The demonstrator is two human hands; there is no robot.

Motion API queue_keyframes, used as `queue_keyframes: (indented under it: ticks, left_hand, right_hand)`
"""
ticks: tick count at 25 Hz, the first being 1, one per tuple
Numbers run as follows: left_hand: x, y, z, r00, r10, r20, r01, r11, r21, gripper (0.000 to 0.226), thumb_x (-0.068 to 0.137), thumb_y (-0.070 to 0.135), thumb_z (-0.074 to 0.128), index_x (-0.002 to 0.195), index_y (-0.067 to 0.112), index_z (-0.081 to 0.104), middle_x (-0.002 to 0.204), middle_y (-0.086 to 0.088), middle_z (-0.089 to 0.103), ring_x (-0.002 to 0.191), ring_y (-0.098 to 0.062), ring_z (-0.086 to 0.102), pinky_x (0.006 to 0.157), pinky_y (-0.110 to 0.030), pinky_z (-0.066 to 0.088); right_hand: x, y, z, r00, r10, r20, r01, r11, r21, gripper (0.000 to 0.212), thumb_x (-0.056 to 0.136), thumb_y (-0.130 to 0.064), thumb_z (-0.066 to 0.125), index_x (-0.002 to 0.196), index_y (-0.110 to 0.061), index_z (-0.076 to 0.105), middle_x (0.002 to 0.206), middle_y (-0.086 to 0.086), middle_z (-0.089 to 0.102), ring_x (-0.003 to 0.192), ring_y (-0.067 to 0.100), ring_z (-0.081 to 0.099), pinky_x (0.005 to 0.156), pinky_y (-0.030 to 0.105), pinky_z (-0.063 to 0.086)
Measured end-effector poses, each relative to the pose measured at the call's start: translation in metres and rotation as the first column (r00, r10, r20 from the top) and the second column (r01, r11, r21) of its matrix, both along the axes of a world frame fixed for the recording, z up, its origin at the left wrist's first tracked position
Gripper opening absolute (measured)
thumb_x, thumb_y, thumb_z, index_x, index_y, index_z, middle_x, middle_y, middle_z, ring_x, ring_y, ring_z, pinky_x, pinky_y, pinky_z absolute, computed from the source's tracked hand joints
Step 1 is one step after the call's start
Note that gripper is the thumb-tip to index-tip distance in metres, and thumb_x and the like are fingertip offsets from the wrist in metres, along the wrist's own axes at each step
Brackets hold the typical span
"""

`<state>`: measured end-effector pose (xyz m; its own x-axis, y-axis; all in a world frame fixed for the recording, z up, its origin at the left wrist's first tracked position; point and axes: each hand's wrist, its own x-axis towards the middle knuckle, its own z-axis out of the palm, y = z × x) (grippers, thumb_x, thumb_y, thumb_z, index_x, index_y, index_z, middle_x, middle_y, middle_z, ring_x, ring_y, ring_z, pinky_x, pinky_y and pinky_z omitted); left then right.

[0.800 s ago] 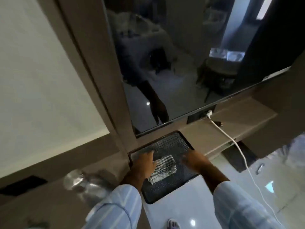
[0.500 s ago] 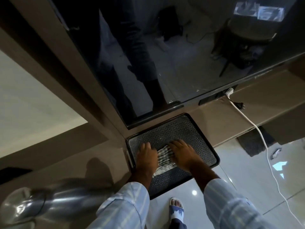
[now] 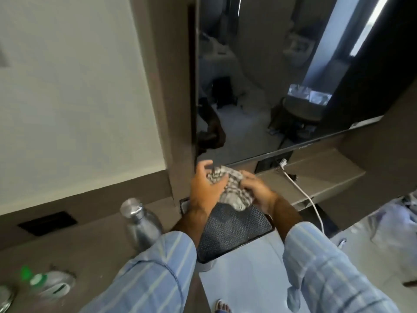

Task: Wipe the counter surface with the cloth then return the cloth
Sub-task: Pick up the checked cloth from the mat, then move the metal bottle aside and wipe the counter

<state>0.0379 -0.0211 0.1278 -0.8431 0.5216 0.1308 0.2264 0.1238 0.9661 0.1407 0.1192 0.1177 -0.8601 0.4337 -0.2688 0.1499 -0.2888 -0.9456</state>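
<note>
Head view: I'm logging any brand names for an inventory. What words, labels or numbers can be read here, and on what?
None can be read.
Plastic bottle with green cap: label too blurred.
Steel bottle: no marking visible.
Checked cloth, held in both hands: pattern only, no text.
Dark screen: reflections only.

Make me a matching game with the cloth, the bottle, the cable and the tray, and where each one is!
Things:
1. cloth
2. bottle
3. cable
4. tray

Places:
A. plugged into the socket under the dark screen
B. standing on the counter, left of the left hand
C. bunched up between both hands, the right hand gripping its other side
D. lying flat below the hands

Pairs: 1-C, 2-B, 3-A, 4-D
</note>
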Motion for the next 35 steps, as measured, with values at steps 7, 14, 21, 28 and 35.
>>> queue_keyframes:
  ticks: [7,14,21,28,35]
  left_hand:
    - [-0.005,-0.099,0.109,0.846,-0.204,0.492,-0.235,0.687,0.688,0.040,0.078,0.022,0.081,0.115,0.009,0.072,0.111,-0.016,0.078,0.102,-0.032,0.075,0.083,-0.040,0.062]
    - [-0.093,-0.286,0.038,0.752,0.514,0.412,-0.644,0.706,0.296,0.053,0.089,0.044,0.068,0.132,0.016,0.054,0.106,0.012,0.068,0.097,-0.005,0.069,0.098,-0.036,0.056]
    - [0.002,-0.201,-0.060,0.885,0.387,0.258,-0.440,0.876,0.196,0.049,0.096,0.042,0.057,0.140,0.019,0.055,0.137,0.022,0.061,0.128,0.005,0.055,0.106,-0.012,0.043]
    - [0.017,-0.191,-0.083,0.836,0.484,0.257,-0.539,0.812,0.225,0.036,0.102,0.023,0.054,0.139,0.024,0.052,0.152,-0.009,0.050,0.139,-0.007,0.048,0.117,-0.025,0.036]
    - [0.018,-0.185,-0.106,0.663,0.510,0.548,-0.650,0.756,0.083,0.039,0.104,0.020,0.052,0.141,0.012,0.051,0.148,-0.017,0.054,0.134,-0.021,0.053,0.116,-0.033,0.039]
  right_hand:
    - [-0.060,-0.125,0.119,0.922,0.191,-0.336,-0.243,0.962,-0.120,0.043,0.083,-0.003,0.054,0.124,-0.004,0.068,0.113,0.018,0.074,0.099,0.028,0.074,0.085,0.041,0.061]
    - [-0.134,-0.240,0.080,0.984,0.166,0.071,-0.158,0.601,0.783,0.046,0.093,-0.063,0.053,0.118,-0.029,0.070,0.116,-0.009,0.074,0.109,0.004,0.066,0.093,0.020,0.046]
    - [-0.154,-0.239,0.047,0.961,0.120,0.250,-0.277,0.402,0.873,0.056,0.090,-0.025,0.040,0.144,-0.026,0.055,0.142,0.002,0.063,0.132,0.018,0.055,0.111,0.029,0.040]
    - [-0.146,-0.257,0.047,0.985,0.065,0.157,-0.169,0.488,0.857,0.051,0.092,-0.020,0.034,0.128,-0.020,0.071,0.127,-0.001,0.071,0.116,0.012,0.065,0.106,0.035,0.050]
    - [-0.144,-0.259,0.045,0.988,0.021,0.151,-0.142,0.484,0.863,0.046,0.094,-0.017,0.035,0.116,-0.020,0.075,0.119,-0.004,0.074,0.111,0.006,0.062,0.101,0.026,0.048]
